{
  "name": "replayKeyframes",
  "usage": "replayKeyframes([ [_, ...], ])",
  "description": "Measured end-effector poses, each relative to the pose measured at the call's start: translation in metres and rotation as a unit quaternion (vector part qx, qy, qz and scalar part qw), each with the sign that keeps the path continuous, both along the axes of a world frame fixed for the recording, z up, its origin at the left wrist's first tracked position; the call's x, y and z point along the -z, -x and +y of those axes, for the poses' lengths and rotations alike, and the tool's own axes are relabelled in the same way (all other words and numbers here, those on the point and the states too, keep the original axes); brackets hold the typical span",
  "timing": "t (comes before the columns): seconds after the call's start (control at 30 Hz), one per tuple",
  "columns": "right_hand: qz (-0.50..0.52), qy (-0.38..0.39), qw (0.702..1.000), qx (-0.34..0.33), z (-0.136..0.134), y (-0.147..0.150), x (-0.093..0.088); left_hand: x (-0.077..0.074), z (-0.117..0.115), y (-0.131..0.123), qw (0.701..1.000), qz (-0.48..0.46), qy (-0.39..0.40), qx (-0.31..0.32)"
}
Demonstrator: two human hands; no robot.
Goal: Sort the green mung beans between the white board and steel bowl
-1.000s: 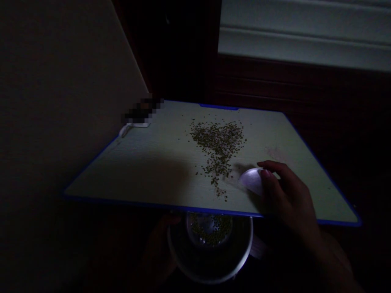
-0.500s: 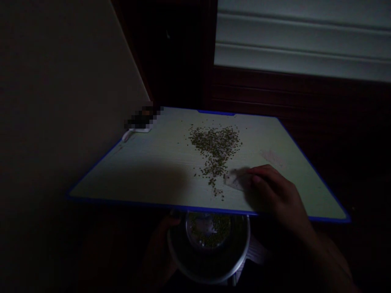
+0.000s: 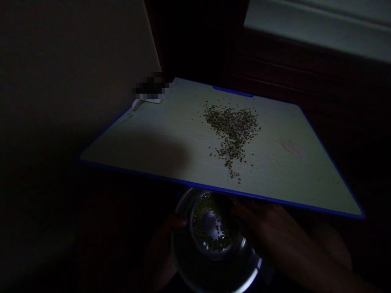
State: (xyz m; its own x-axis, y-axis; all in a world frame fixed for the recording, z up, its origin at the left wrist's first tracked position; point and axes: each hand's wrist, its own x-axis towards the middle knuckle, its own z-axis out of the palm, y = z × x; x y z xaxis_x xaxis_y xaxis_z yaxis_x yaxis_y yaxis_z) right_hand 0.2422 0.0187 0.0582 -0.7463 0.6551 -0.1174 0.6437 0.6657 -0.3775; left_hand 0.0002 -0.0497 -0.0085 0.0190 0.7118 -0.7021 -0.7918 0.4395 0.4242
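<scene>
A pale board with a blue rim (image 3: 146, 173) lies in front of me in dim light. A heap of small green beans (image 3: 232, 129) is spread on its middle, trailing toward the near edge. Below that edge a shiny metal bowl (image 3: 210, 260) holds some of the same beans. My left hand (image 3: 163, 252) grips the bowl's left rim from below. My right hand (image 3: 269, 228) hovers over the bowl's right side, below the board's edge. It is too dark to make out its fingers or whether anything is in them.
A small white object (image 3: 143, 99) lies at the board's far left corner beside a blurred patch. A pale wall stands at the left. Dark wood panelling and a light ledge (image 3: 320, 28) rise behind the board.
My right hand left the board, where it held a small white scoop by the beans, and dropped to the bowl. The view shifted so the board sits higher.
</scene>
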Motion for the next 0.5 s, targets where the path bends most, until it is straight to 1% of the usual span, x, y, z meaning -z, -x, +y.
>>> replayKeyframes([
  [0.1,-0.116,0.028,0.993,-0.022,0.001,0.01,0.008,0.01,-0.009,-0.002,0.998,-0.014,0.035,0.043],
  [0.17,-0.177,0.049,0.982,-0.031,0.001,0.016,0.009,0.011,-0.012,-0.005,0.998,-0.026,0.039,0.034],
  [0.23,-0.223,0.066,0.972,-0.032,-0.001,0.019,0.009,0.006,-0.011,-0.008,0.999,-0.023,0.044,0.01],
  [0.33,-0.26,0.083,0.962,-0.033,-0.001,0.023,0.007,-0.003,-0.007,-0.011,0.998,-0.012,0.066,-0.017],
  [0.4,-0.268,0.09,0.958,-0.036,-0.001,0.025,0.008,-0.007,-0.006,-0.012,0.997,-0.021,0.072,-0.018],
  [0.5,-0.278,0.095,0.956,-0.029,0.0,0.03,0.008,-0.008,-0.006,-0.011,0.997,-0.009,0.072,-0.008],
])
